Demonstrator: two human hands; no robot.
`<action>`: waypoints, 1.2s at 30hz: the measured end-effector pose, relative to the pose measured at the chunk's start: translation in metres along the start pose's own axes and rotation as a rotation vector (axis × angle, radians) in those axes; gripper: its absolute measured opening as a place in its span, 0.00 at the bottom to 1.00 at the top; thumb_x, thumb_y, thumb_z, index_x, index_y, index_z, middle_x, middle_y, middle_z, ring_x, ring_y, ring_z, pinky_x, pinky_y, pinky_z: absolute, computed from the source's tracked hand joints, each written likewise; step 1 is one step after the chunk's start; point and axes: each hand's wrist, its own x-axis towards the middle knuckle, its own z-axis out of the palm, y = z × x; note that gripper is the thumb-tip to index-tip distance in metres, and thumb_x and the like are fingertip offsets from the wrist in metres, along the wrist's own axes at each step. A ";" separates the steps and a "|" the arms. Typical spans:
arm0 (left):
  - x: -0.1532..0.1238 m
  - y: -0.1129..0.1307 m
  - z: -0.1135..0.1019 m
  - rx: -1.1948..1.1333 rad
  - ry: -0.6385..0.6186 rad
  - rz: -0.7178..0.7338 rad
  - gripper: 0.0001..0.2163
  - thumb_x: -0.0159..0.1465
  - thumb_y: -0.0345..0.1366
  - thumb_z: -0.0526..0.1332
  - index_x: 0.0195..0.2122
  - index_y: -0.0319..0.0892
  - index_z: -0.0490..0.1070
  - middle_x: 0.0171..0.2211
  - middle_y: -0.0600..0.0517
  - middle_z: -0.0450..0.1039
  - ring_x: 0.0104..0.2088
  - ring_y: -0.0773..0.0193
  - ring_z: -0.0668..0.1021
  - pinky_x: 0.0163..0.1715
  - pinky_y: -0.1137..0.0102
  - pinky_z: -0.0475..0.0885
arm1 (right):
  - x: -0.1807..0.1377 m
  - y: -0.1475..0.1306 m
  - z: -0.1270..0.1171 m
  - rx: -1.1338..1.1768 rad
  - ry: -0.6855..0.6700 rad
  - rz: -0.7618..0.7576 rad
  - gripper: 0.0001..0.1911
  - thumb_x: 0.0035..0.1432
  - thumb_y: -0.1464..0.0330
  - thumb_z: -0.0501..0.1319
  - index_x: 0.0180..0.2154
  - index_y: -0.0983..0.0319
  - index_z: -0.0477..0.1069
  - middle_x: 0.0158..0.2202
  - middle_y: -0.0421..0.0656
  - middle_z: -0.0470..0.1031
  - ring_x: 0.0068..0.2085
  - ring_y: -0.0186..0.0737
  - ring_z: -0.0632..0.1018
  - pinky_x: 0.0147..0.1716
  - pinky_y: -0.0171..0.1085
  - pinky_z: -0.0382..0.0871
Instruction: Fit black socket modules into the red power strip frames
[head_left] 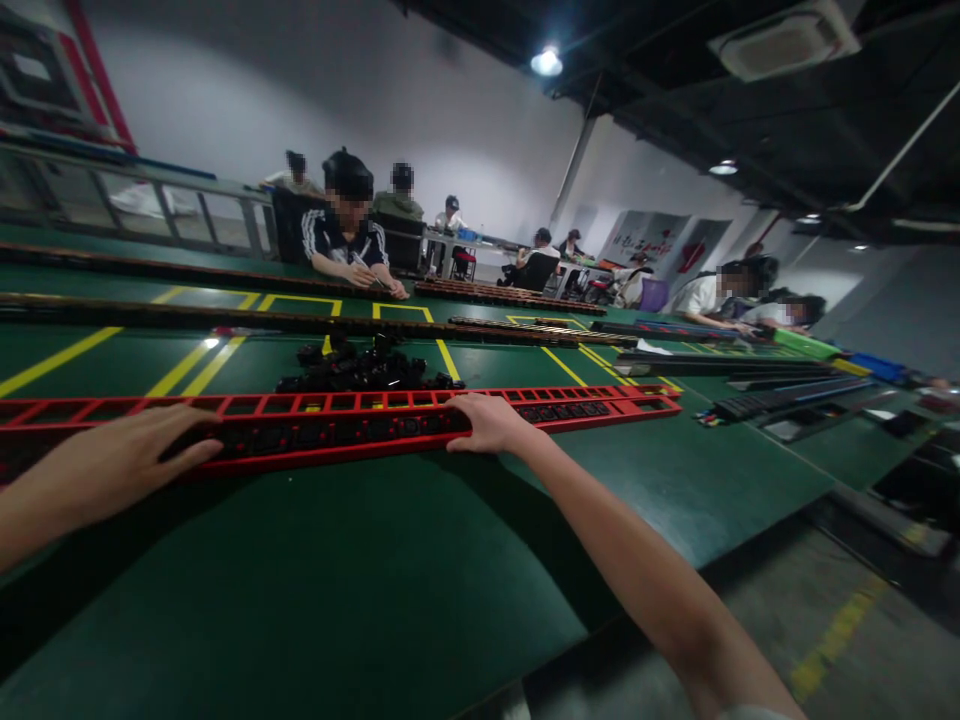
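Note:
A long red strip frame (615, 406) lies across the green table (360, 580) in front of me, with black sockets set along its near row. My left hand (131, 452) rests flat on the frame's left part, fingers stretched out over the sockets. My right hand (489, 423) presses on the frame near its middle, fingers curled down onto the near rail. A heap of loose black socket parts (360, 370) sits just behind the frame.
More long strips (300, 321) lie in rows farther back, among yellow floor-style lines on the table. Several people sit working at the far side and right. Black and blue strips (795, 395) lie at the right. The table's edge drops to a concrete floor (825, 620) at lower right.

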 end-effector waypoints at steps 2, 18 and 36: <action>0.000 0.002 0.002 -0.004 -0.073 -0.003 0.33 0.64 0.60 0.45 0.53 0.42 0.76 0.57 0.41 0.78 0.58 0.40 0.78 0.60 0.46 0.71 | -0.002 -0.002 0.004 0.003 0.027 -0.018 0.36 0.59 0.55 0.72 0.62 0.65 0.68 0.60 0.56 0.76 0.58 0.58 0.78 0.56 0.52 0.73; -0.001 0.011 0.003 0.007 -0.076 -0.005 0.33 0.65 0.59 0.46 0.53 0.39 0.77 0.57 0.38 0.77 0.58 0.42 0.78 0.61 0.48 0.70 | 0.000 -0.009 0.017 0.072 0.088 0.031 0.24 0.59 0.56 0.73 0.50 0.61 0.70 0.49 0.51 0.80 0.47 0.50 0.81 0.44 0.42 0.71; -0.002 0.013 0.000 -0.002 -0.110 -0.032 0.33 0.67 0.59 0.45 0.55 0.39 0.75 0.58 0.37 0.75 0.57 0.41 0.78 0.57 0.48 0.72 | 0.000 -0.007 0.018 0.065 0.102 -0.007 0.24 0.60 0.55 0.72 0.51 0.60 0.71 0.48 0.50 0.80 0.47 0.50 0.80 0.43 0.42 0.70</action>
